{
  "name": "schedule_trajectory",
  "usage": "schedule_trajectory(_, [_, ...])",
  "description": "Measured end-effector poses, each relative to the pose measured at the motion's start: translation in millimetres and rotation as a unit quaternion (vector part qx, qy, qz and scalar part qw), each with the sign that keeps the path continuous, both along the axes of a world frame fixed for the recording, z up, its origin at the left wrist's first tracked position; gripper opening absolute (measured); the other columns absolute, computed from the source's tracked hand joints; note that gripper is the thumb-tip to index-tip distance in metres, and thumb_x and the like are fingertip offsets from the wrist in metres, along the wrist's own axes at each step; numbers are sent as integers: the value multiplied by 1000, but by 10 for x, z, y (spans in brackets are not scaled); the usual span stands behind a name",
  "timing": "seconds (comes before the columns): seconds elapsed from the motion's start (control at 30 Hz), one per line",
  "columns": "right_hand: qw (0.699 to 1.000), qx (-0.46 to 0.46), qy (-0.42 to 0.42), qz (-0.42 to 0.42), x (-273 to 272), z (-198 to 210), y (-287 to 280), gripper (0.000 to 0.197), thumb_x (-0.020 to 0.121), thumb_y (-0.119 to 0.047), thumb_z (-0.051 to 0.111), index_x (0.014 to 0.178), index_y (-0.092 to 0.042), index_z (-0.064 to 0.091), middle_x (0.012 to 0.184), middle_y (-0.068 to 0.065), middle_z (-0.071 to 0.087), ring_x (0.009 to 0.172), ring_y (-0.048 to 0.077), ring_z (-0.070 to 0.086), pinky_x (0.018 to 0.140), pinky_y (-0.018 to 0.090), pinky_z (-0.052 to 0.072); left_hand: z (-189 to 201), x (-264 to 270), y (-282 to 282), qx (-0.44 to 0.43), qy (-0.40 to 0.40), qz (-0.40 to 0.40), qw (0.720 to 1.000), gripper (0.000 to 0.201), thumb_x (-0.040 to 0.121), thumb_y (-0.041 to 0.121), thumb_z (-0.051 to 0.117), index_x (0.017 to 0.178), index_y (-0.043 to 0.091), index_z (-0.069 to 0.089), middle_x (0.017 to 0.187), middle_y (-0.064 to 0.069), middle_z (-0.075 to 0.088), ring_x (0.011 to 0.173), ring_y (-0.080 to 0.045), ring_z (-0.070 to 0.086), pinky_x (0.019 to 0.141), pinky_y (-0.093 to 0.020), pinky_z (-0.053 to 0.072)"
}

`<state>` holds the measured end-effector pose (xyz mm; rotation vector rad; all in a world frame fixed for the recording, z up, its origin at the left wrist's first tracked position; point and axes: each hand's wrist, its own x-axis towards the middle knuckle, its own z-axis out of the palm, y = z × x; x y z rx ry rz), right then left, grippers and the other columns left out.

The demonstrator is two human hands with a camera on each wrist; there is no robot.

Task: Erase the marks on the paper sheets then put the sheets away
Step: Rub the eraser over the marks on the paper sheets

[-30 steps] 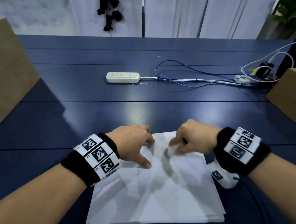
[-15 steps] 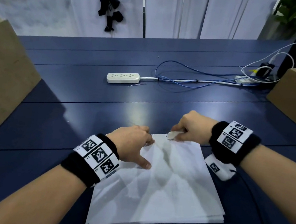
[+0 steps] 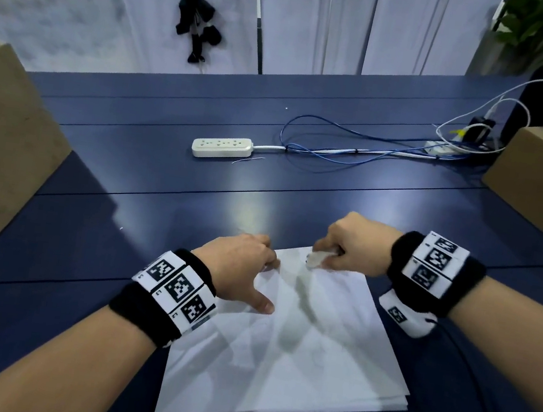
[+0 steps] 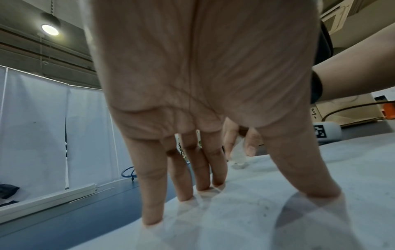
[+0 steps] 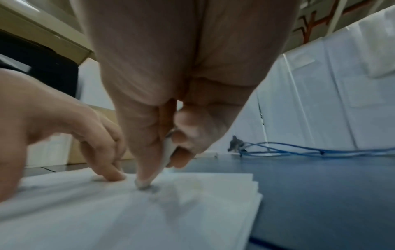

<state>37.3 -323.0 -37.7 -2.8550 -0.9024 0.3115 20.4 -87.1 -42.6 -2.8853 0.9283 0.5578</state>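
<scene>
Back onto the paper sheets (image 3: 294, 364) slid the right hand (image 3: 358, 245), pinching one eraser (image 3: 316, 259); left hand (image 3: 237, 270) pressed flat. Two boxes (image 3: 5, 143) flanked one power strip (image 3: 221, 146).

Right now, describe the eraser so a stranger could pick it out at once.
Start at the stack of white sheets on the blue table in front of the person. At its far edge, the right hand pinches a small whitish eraser, its tip pressed on the top sheet. It is the only thing either hand holds; the left hand just rests its straight fingers on the paper.
</scene>
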Motion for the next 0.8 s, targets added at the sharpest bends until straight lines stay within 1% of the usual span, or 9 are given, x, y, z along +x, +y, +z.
schedule_trajectory(0.07, [997,-3,70,35,-168,21,-14,27,80,-39,68,106,-32,71,73,-6,60,68,11,53,61,18,40,-11,3,5,0,0,1,1000,63,69,65,72,114,24,58,107,8,46,98,-17,53,77,-40,53])
schedule_trajectory(0.13, [988,0,146,53,-302,57,-1,30,78,-47,68,106,-37,71,74,-7,62,70,14,59,64,22,48,-14,5,2,2,-2,-1,1000,62,69,66,71,112,22,58,106,8,46,98,-18,53,77,-40,53])
schedule_trajectory(0.2, [992,2,117,41,-233,48,5,29,77,-44,69,105,-36,71,67,-9,62,63,7,58,61,13,46,-5,-2,-11,4,0,-1,1000,61,70,65,72,112,23,58,104,9,44,98,-17,52,78,-40,52])
schedule_trajectory(0.27, [999,7,30,7,-45,25,10,24,81,-39,68,103,-30,73,55,-14,53,54,0,50,54,5,36,5,-1,-16,6,0,-1,1000,61,69,65,72,112,24,58,102,10,43,98,-18,52,79,-42,52])
schedule_trajectory(0.37, [1000,11,4,-22,98,-3,-20,23,82,-41,66,101,-30,73,59,-10,56,57,5,49,65,25,49,3,13,-12,4,-3,0,1000,62,67,67,73,108,22,59,101,8,44,94,-19,53,77,-42,53])
schedule_trajectory(0.43, [999,5,49,-9,-9,-6,-33,27,80,-38,69,106,-34,72,69,-9,60,64,9,53,68,29,51,-9,21,-11,3,-1,2,1000,62,67,66,73,110,24,58,101,9,44,94,-19,53,78,-42,53])
schedule_trajectory(0.57, [982,16,183,40,-296,46,51,26,77,-47,72,102,-39,72,75,-5,63,60,21,63,54,31,57,-15,17,-14,4,-3,0,1000,63,68,65,72,111,22,59,102,8,45,96,-19,53,79,-41,53])
schedule_trajectory(0.7, [996,10,84,-22,-17,69,39,25,81,-34,70,105,-29,74,65,-5,66,46,14,59,55,28,56,7,4,-36,-5,4,1,1000,62,69,62,75,112,20,59,101,8,43,94,-19,52,81,-38,51])
schedule_trajectory(0.8, [1000,2,-14,-17,77,20,45,22,87,-38,63,103,-28,73,58,-8,56,61,19,47,60,26,41,15,3,-36,-6,6,3,1000,60,69,61,75,110,20,59,101,7,43,92,-18,50,82,-38,51])
